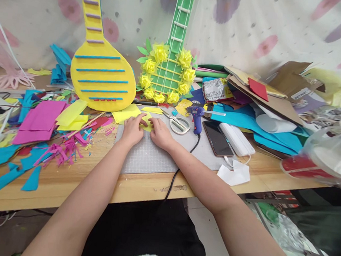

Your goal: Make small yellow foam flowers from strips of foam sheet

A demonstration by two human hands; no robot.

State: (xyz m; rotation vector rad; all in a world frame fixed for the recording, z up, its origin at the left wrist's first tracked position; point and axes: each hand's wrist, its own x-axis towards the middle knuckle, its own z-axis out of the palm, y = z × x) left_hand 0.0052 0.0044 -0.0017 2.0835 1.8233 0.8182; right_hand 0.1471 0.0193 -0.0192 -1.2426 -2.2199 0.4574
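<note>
Side by side over the grey cutting mat (143, 157), both hands work at a small piece of yellow paper (147, 126). My left hand (132, 130) has its fingers curled at the paper's left edge. The right one, my right hand (160, 134), pinches the paper from the other side; its fingertips are partly hidden. More yellow paper (126, 113) lies just behind the left hand. White-handled scissors (179, 125) rest right of the right hand, beside a blue glue gun (197, 118) with a clear glue stick.
A yellow cardboard lute shape (103, 75) and a green guitar shape (177, 36) ringed with yellow paper flowers lean at the back. Paper scraps (62, 154) cover the left. A phone (217, 138), white power bank (237, 139), stacked card (264, 96) and red-and-white tub (324, 159) stand right.
</note>
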